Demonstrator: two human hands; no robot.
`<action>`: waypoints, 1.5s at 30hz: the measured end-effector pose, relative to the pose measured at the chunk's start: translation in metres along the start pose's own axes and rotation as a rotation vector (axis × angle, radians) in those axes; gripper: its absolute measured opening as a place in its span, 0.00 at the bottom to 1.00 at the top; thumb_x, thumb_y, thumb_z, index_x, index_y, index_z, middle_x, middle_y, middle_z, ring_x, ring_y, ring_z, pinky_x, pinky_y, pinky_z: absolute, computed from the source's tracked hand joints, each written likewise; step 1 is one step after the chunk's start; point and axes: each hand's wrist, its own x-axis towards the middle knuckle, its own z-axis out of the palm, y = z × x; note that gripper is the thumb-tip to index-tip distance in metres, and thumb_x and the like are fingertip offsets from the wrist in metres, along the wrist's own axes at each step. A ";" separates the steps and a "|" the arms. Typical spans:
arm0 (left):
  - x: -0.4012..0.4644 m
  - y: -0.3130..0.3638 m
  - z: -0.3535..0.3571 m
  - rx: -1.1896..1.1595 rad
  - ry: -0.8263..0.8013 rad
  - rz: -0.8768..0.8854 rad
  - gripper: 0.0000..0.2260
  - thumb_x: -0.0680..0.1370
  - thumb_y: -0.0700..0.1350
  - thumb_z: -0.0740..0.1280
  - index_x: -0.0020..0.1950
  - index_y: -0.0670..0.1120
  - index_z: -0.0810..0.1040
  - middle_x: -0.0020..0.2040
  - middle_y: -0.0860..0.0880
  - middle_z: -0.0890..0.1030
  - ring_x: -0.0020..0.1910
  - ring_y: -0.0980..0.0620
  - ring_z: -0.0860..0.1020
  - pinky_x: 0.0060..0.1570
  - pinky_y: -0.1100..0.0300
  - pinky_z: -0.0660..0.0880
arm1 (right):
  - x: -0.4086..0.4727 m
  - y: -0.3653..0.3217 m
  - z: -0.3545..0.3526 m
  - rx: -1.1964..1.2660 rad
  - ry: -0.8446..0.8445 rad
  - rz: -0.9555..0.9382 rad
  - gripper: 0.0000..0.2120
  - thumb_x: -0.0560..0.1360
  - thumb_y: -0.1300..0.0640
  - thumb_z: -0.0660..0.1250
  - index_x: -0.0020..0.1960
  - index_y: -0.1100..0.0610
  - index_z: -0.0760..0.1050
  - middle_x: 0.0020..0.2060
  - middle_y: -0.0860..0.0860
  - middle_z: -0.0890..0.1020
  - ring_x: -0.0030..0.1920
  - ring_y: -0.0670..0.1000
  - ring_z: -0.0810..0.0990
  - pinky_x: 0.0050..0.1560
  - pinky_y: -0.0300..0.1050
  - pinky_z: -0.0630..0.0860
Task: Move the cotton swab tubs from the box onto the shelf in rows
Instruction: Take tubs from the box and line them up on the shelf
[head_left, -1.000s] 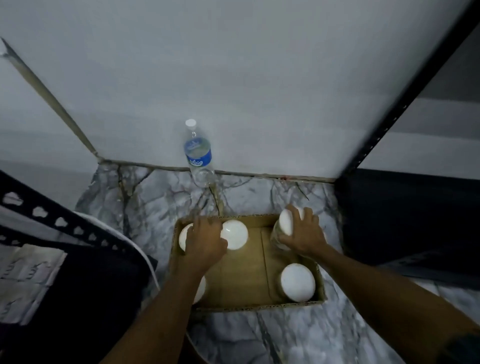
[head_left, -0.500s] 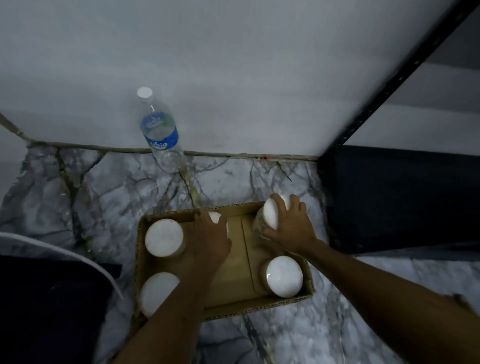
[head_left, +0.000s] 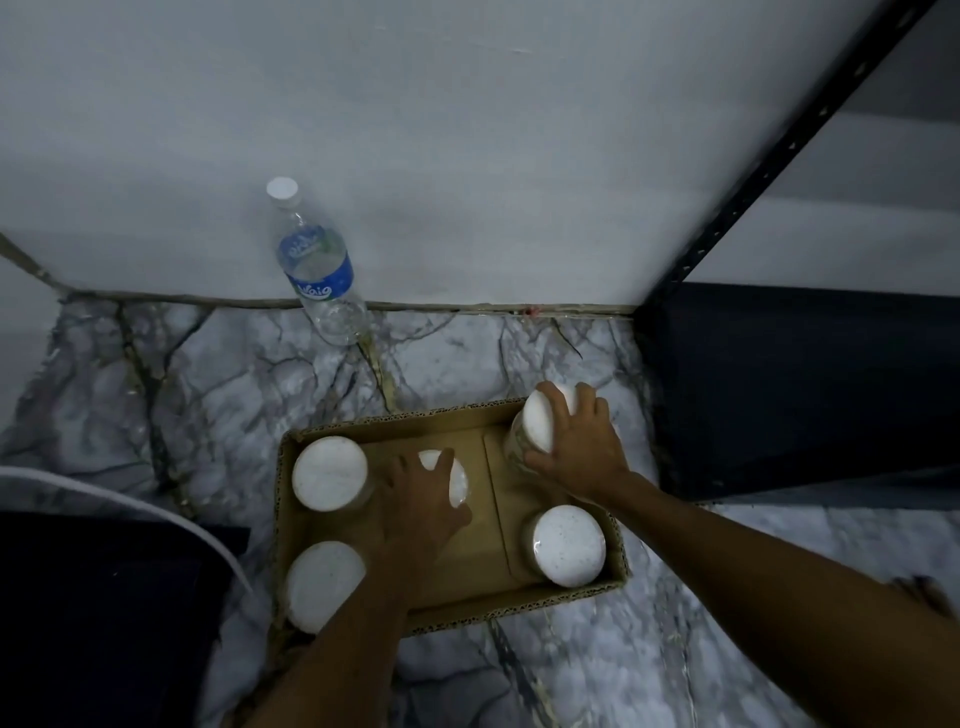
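Down on the marble floor (head_left: 597, 670) sits an open cardboard box (head_left: 395, 421), its long side running left to right, with five white-lidded cotton swab tubs in it. Every tub that shows clearly stands upright, long axis vertical, round lid facing up toward the camera.

At the far left corner stands one tub (head_left: 330, 473); near it, at the near left corner, stands another (head_left: 324, 584), hard against the box wall. A third (head_left: 569, 545) stands at the near right corner, its lid speckled.

The left hand (head_left: 421, 509) reaches into the middle of the box and covers the top of a fourth tub (head_left: 457, 480), fingers spread and curled down over its lid; only a sliver of white shows past the fingers, so how firmly it grips cannot be told.

The right hand (head_left: 576, 447) is at the far right corner, fingers and thumb wrapped round the lid of the fifth tub (head_left: 540, 426). This tub tilts slightly, lid leaning left.

Beyond the box, a clear water bottle (head_left: 317, 270) with a blue label and white cap stands upright by the white wall (head_left: 467, 156). A dark shelf frame (head_left: 779, 150) with a perforated upright rises at the right, just beside the box.
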 end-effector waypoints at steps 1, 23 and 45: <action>-0.005 -0.001 0.001 -0.019 0.006 0.013 0.39 0.68 0.62 0.69 0.76 0.56 0.58 0.71 0.42 0.61 0.67 0.42 0.63 0.61 0.49 0.67 | -0.001 0.000 0.000 0.002 0.002 -0.003 0.42 0.62 0.31 0.53 0.72 0.49 0.58 0.64 0.60 0.63 0.57 0.60 0.66 0.51 0.54 0.72; -0.135 -0.051 -0.054 -0.391 0.122 -0.056 0.33 0.63 0.59 0.68 0.68 0.63 0.69 0.68 0.45 0.65 0.65 0.44 0.67 0.62 0.51 0.70 | -0.004 0.003 -0.052 0.048 -0.338 -0.140 0.55 0.58 0.47 0.81 0.74 0.50 0.51 0.70 0.57 0.62 0.67 0.60 0.66 0.60 0.53 0.71; -0.245 -0.070 -0.187 -0.424 0.548 -0.223 0.30 0.67 0.56 0.71 0.68 0.62 0.70 0.69 0.51 0.68 0.64 0.44 0.71 0.57 0.52 0.73 | -0.113 -0.159 -0.107 0.593 0.135 -0.364 0.40 0.58 0.37 0.74 0.65 0.52 0.72 0.61 0.54 0.72 0.61 0.54 0.70 0.59 0.49 0.72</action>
